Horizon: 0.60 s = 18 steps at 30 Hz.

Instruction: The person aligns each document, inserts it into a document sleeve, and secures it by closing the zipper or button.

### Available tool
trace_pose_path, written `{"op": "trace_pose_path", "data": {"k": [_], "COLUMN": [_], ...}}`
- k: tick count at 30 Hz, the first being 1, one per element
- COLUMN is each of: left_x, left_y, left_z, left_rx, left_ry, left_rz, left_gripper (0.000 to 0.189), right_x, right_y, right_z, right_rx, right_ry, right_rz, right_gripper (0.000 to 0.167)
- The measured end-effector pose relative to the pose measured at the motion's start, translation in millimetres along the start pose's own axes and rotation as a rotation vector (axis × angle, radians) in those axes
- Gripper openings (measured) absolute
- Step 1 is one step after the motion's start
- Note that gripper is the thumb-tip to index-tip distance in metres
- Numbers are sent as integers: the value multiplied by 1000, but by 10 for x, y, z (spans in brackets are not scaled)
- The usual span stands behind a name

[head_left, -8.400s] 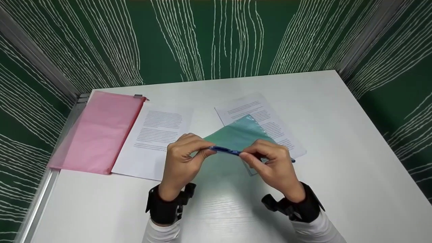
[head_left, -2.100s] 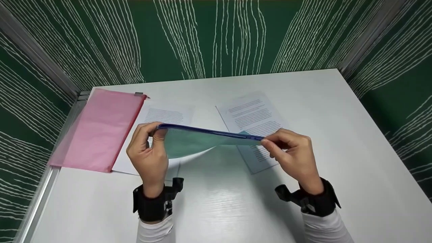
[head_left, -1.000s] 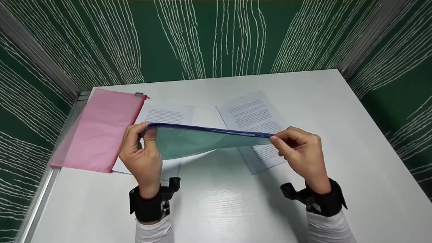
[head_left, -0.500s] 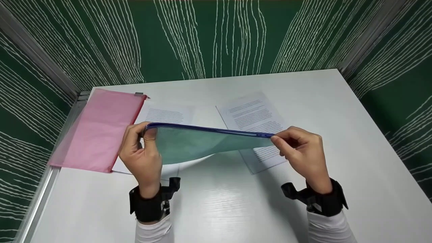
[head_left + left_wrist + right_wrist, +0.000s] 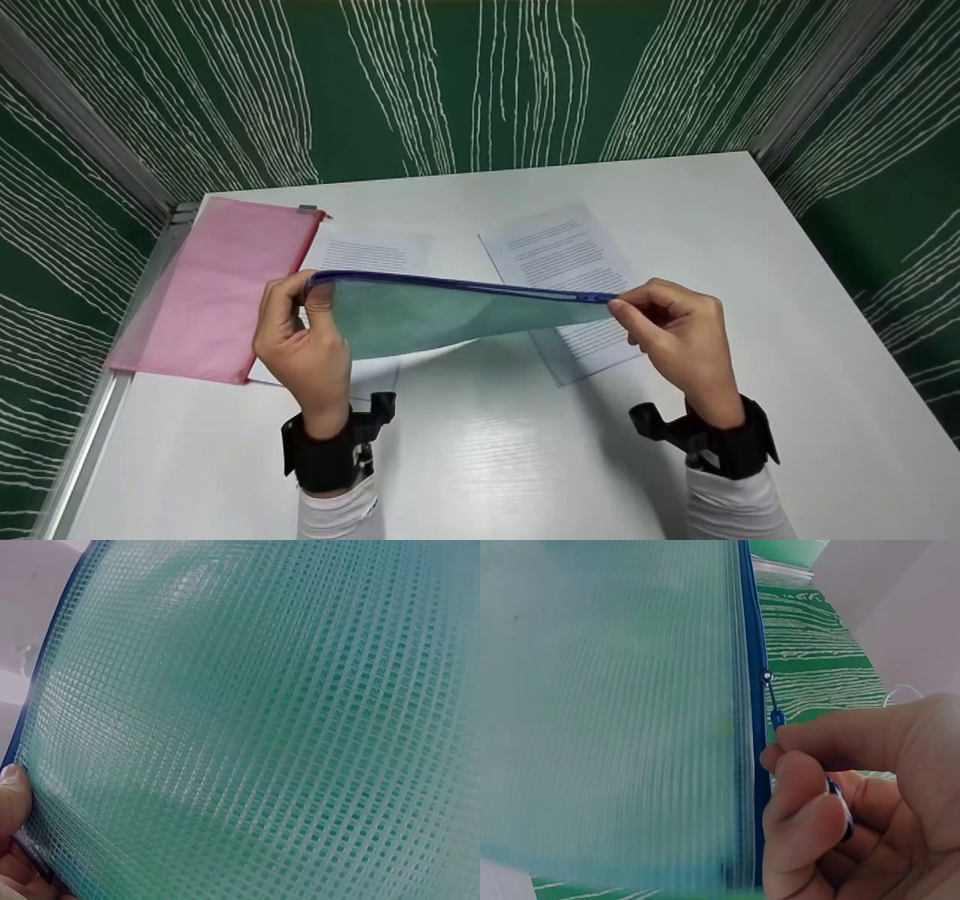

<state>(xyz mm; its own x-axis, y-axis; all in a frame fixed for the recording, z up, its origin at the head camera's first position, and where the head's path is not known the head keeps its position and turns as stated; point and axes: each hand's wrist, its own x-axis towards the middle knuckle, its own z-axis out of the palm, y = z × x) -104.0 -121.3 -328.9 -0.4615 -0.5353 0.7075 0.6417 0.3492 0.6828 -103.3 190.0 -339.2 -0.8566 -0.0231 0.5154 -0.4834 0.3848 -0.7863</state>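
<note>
Green pouch [image 5: 420, 319] held raised over middle of bench [image 5: 465, 480], drawn out between hands; blue zip edge [image 5: 465, 286] uppermost
Left end of zip grasped by fingers of left hand [image 5: 307, 345], right end pinched by those of right hand [image 5: 679, 330]
Judged light, floppy, slightly slippery mesh; best gripped at stiffer zip ends
No contents made out inside
Pink pouch [image 5: 225, 292] laid along bench's left edge; contents cannot be told

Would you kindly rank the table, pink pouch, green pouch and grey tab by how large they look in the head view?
1. table
2. pink pouch
3. green pouch
4. grey tab
The green pouch is held up nearer the camera, so true sizes are unsure.
</note>
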Motion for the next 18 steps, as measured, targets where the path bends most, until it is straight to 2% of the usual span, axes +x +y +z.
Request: {"op": "trace_pose_path", "data": {"k": [3, 7, 18], "left_x": [15, 20, 15], "left_y": [2, 2, 2], "left_z": [-13, -15, -13], "left_rx": [0, 2, -5], "left_ry": [15, 2, 1], "left_rz": [-6, -5, -18], "left_gripper": [7, 8, 9], "right_x": [4, 2, -1], "right_y": [-16, -18, -7], "right_z": [-36, -59, -63], "right_rx": [-16, -31, -62], "right_ry": [7, 3, 1], "right_rz": [21, 26, 13], "right_gripper": [9, 8, 7]}}
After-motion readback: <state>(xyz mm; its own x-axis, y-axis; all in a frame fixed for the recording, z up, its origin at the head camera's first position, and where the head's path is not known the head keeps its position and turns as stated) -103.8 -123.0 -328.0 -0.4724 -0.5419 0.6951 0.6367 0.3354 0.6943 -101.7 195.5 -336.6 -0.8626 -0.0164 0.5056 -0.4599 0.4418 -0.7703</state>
